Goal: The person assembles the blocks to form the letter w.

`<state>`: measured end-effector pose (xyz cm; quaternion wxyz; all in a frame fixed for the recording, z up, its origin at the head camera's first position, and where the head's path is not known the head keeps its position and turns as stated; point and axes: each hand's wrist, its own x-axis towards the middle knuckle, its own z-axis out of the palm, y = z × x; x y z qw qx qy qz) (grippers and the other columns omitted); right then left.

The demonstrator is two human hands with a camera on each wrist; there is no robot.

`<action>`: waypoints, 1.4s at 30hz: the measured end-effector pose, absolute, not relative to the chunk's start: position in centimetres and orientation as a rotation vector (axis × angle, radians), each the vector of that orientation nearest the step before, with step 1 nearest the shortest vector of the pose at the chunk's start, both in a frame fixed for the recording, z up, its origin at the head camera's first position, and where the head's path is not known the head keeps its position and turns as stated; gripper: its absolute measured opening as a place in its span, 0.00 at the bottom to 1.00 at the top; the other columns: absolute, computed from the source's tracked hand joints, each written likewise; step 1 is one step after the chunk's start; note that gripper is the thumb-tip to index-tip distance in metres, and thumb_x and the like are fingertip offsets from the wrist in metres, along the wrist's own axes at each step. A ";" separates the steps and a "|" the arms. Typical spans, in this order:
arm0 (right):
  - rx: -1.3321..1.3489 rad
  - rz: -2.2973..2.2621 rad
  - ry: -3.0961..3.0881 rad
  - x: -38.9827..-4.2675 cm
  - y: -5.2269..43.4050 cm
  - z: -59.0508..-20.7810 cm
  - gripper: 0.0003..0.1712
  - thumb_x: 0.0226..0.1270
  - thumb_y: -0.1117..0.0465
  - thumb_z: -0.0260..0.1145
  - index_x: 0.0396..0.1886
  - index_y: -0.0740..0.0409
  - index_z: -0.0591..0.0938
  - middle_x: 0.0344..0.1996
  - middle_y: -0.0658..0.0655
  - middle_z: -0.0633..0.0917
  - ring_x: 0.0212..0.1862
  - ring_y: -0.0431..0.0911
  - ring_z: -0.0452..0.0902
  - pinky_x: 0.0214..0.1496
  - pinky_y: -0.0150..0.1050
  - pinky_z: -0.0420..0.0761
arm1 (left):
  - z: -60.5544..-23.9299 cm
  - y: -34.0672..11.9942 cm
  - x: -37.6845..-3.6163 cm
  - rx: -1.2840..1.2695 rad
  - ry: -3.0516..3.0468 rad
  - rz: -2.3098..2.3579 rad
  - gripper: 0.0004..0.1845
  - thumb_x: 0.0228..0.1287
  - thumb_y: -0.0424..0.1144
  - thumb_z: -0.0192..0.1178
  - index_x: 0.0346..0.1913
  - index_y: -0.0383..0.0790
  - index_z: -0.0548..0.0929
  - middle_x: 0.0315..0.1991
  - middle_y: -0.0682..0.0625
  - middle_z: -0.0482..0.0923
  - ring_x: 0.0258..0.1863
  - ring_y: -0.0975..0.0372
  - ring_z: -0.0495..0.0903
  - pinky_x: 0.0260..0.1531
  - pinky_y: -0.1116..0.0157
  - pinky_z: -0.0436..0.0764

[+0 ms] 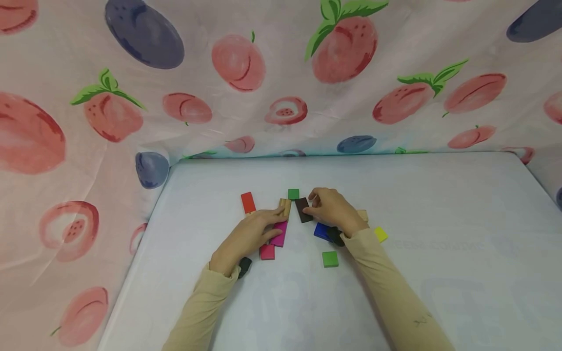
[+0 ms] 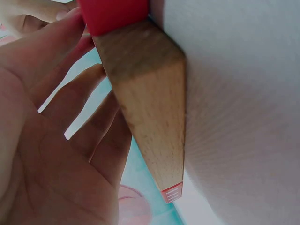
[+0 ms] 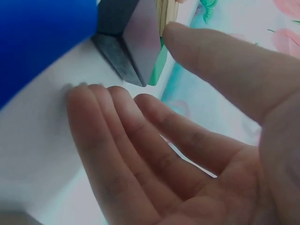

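Observation:
My left hand (image 1: 248, 236) lies over a row of flat blocks. Its fingertips rest on a grooved wooden block (image 1: 286, 205), and the thumb touches a magenta block (image 1: 279, 237) just nearer. The fingers are mostly straight and spread in the left wrist view, beside a wooden block (image 2: 150, 112). My right hand (image 1: 335, 209) is at a dark brown block (image 1: 302, 209), its thumb right at the block's edge. In the right wrist view the fingers are relaxed and not curled round the dark block (image 3: 143, 42). A green block (image 1: 293, 193) lies at the far end between the hands.
A red block (image 1: 248, 202) and a pinkish-red block (image 1: 267, 252) lie by the left hand. Near the right arm are a blue block (image 1: 321, 231), a pale wooden block (image 1: 362, 215), a yellow block (image 1: 381, 234) and a lighter green block (image 1: 330, 259). A fruit-print cloth (image 1: 246, 112) hangs behind the white table.

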<state>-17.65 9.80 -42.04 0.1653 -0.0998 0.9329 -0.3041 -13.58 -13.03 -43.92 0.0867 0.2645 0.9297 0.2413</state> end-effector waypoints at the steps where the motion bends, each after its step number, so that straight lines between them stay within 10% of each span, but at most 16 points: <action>1: -0.287 -0.860 2.657 -17.6 9.9 -42.0 0.20 0.59 0.53 0.66 0.46 0.61 0.78 0.34 0.55 0.81 0.36 0.46 0.75 0.42 0.42 0.77 | -43.9 -13.1 -13.6 0.782 2.771 0.718 0.24 0.59 0.46 0.62 0.59 0.51 0.76 0.64 0.55 0.67 0.61 0.61 0.66 0.58 0.58 0.68; 42: -0.481 -0.769 2.557 -14.6 13.1 -41.2 0.15 0.55 0.58 0.70 0.41 0.59 0.80 0.31 0.50 0.81 0.36 0.42 0.75 0.41 0.40 0.76 | -44.1 -13.1 -13.6 0.767 2.776 0.744 0.24 0.58 0.46 0.63 0.60 0.53 0.75 0.62 0.55 0.68 0.61 0.62 0.66 0.58 0.58 0.67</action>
